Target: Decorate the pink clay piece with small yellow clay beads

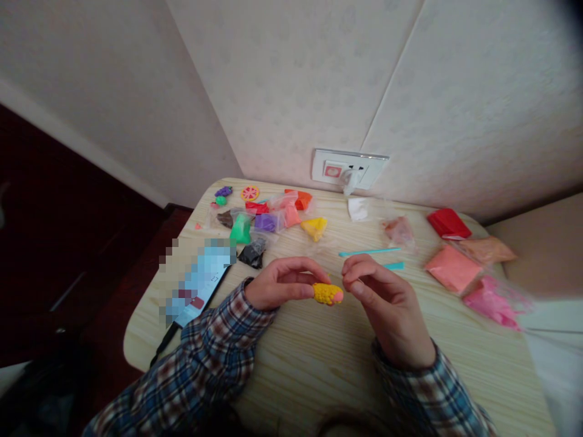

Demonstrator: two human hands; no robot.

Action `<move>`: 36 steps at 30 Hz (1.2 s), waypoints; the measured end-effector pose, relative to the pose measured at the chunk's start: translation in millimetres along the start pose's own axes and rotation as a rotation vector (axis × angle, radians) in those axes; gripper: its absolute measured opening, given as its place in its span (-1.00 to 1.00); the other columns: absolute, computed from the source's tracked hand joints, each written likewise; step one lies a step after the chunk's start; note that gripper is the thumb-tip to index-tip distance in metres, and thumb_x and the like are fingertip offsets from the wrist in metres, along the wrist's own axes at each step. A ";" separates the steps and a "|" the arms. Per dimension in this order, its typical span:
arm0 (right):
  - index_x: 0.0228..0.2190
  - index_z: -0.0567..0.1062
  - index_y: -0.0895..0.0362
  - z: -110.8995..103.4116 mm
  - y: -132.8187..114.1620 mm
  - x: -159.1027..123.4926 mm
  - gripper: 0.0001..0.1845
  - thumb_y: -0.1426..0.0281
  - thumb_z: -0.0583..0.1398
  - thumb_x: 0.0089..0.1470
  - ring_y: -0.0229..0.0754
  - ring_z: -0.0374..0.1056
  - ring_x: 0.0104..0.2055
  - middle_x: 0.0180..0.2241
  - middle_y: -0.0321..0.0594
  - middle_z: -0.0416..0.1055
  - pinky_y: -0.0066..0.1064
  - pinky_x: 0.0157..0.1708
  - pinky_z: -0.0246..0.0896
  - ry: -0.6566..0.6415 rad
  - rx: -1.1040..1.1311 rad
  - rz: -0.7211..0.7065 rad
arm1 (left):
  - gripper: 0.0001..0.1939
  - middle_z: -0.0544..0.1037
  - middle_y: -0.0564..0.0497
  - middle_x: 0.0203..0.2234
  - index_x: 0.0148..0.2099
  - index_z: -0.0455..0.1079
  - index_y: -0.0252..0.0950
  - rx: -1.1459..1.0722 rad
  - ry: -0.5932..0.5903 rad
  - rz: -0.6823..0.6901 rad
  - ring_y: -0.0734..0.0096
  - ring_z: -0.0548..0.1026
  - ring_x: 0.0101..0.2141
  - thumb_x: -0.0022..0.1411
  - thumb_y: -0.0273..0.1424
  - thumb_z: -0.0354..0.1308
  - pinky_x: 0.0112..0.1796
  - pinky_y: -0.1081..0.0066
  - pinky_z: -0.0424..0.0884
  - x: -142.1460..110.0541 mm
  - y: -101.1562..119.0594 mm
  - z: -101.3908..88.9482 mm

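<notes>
My left hand (285, 284) holds a small clay corn cob (326, 294) between thumb and fingers, above the table. The cob is yellow and bumpy, with a smooth pink tip that points right. Just right of that tip is my right hand (392, 303), its thumb and forefinger pinched together. Whatever may be between those fingertips is too small to make out. Beyond the right hand lie a thin light-blue modelling tool (371, 252) and a second blue tool (395, 266), partly hidden by the fingers. Yellow clay (314, 227) in a bag sits behind the left hand.
Bags of green (240, 229), purple (266, 223) and black clay (252, 255) lie at the back left, near finished clay grapes (223, 192) and a round fruit slice (249, 193). A phone (204, 285) is at left. Red (449, 223) and pink packets (494, 302) lie right. A wall socket (350, 168) is behind.
</notes>
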State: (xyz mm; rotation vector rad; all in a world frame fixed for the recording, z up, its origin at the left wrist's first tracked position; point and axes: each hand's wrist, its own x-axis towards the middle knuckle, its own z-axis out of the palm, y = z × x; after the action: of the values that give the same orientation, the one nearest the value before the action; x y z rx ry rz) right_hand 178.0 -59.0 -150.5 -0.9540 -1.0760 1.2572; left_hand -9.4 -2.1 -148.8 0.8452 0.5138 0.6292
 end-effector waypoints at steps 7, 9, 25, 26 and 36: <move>-0.44 0.53 0.03 -0.6 1.5 -1.5 -0.81 0.26 0.23 0.20 -0.23 0.26 -0.23 -0.34 -0.29 0.34 -0.42 -0.22 0.16 -0.003 -0.066 -0.062 | -0.65 0.62 0.00 -0.35 -0.28 0.57 -0.34 -0.017 0.015 -0.011 0.41 0.59 -0.31 -0.10 -0.28 0.51 -0.19 0.42 0.46 1.0 -3.9 -1.7; -0.41 0.53 0.02 -0.2 1.5 -1.7 -0.87 0.28 0.26 0.17 -0.24 0.26 -0.24 -0.34 -0.30 0.32 -0.43 -0.26 0.17 0.018 -0.049 -0.057 | -0.65 0.64 0.00 -0.34 -0.25 0.57 -0.33 -0.022 0.017 -0.025 0.39 0.60 -0.31 -0.10 -0.31 0.51 -0.17 0.40 0.46 0.6 -4.4 -2.3; -0.36 0.53 0.02 8.7 -9.4 -7.3 -0.94 0.41 0.25 0.17 -0.23 0.29 -0.17 -0.28 -0.30 0.36 -0.41 -0.15 0.21 0.036 -0.314 -0.299 | -0.60 0.67 -0.04 -0.29 -0.16 0.60 -0.29 -0.042 -0.017 -0.119 0.38 0.62 -0.25 -0.12 -0.42 0.52 -0.18 0.45 0.46 0.2 -2.7 -2.5; -0.34 0.54 0.01 9.0 -9.5 -7.2 -0.94 0.43 0.26 0.16 -0.24 0.29 -0.15 -0.26 -0.30 0.35 -0.42 -0.13 0.21 0.034 -0.320 -0.298 | -0.60 0.67 -0.05 -0.29 -0.17 0.60 -0.29 -0.036 -0.016 -0.117 0.37 0.62 -0.25 -0.13 -0.42 0.52 -0.17 0.43 0.46 0.2 -2.7 -2.5; -0.24 0.58 -0.11 8.2 -7.2 -5.0 -0.79 0.46 0.23 0.19 -0.16 0.26 0.00 -0.12 -0.25 0.33 -0.29 -0.01 0.18 -0.021 -0.376 -0.257 | -0.65 0.66 -0.02 -0.29 -0.21 0.61 -0.28 -0.064 -0.032 -0.087 0.46 0.60 -0.28 -0.12 -0.43 0.52 -0.20 0.48 0.47 1.6 -5.0 -1.9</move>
State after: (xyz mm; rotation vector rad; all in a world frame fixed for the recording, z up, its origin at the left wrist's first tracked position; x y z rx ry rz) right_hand 171.8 -64.9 -142.1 -1.0430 -1.4343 0.8723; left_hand -8.0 -2.6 -154.2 0.7679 0.4962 0.5488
